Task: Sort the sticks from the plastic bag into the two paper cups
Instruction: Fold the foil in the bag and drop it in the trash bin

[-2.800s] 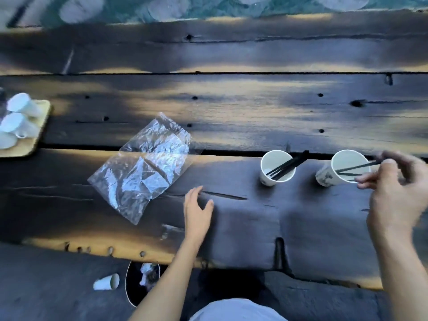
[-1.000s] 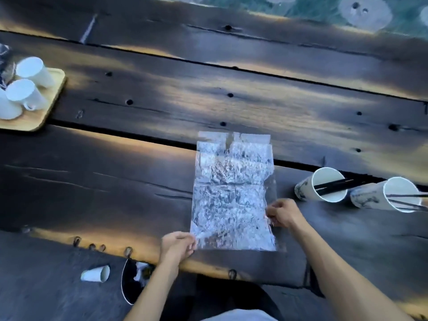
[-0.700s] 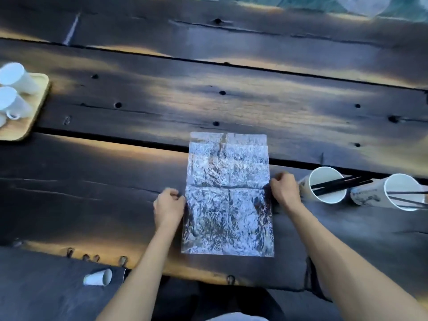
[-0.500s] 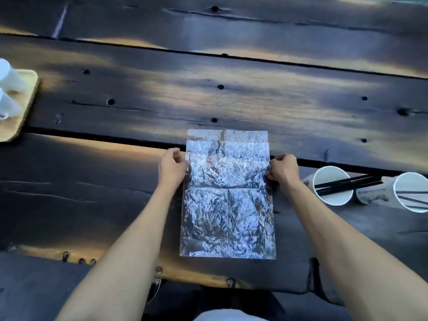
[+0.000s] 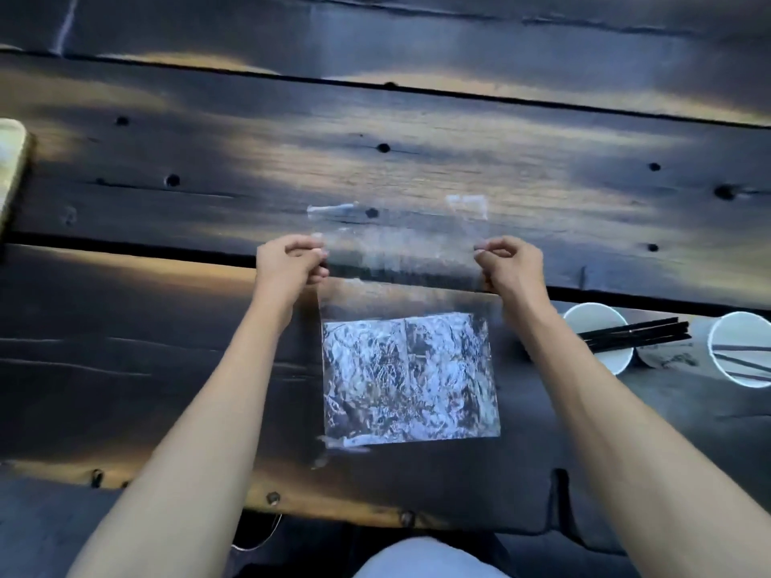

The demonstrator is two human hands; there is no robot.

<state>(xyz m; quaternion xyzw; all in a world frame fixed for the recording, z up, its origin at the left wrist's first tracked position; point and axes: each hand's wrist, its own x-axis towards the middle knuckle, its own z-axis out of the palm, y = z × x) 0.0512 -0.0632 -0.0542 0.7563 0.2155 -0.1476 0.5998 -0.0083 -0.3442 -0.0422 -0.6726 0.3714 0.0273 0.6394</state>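
Note:
A clear, crinkled plastic bag point(image 5: 409, 377) lies flat in front of me on the dark wooden table point(image 5: 417, 160), with its far end lifted. My left hand point(image 5: 288, 260) pinches the bag's left upper edge and my right hand point(image 5: 511, 262) pinches its right upper edge. No sticks show inside the bag. To the right stand two white paper cups: the nearer cup point(image 5: 603, 340) holds several black sticks point(image 5: 638, 333) that jut out to the right, and the far-right cup point(image 5: 742, 348) holds thin dark sticks.
A light wooden tray point(image 5: 12, 168) pokes in at the left edge. The table's near edge point(image 5: 333, 515) runs just below the bag, with my lap under it. A dark gap between planks point(image 5: 125, 248) crosses the table behind my hands.
The bag was turned and smoothed flat in front of me. My hands slid up its sides to the far end and now lift that end off the table.

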